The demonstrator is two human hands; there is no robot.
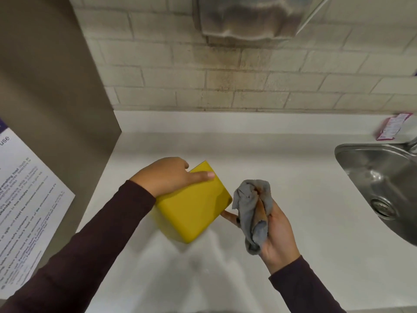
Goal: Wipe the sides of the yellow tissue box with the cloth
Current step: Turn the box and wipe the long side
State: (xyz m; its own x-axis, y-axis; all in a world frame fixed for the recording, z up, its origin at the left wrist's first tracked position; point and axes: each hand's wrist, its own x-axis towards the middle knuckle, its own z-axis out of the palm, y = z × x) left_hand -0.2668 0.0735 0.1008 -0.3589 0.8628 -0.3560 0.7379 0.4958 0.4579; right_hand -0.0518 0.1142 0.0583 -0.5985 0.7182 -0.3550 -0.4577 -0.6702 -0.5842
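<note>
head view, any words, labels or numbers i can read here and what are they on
"use": large letters near the top of the white notice on the left panel.
The rest of the notice: several lines of small print, too blurred to read.
Pink and white package by the sink: printed label, too blurred to read.
Yellow tissue box, grey cloth and wall dispenser: no text visible.

The tissue box [194, 204] stands on the counter [293, 177]; the sink [381, 184] is far to its right, the cloth [253, 211] just beside its right.
</note>
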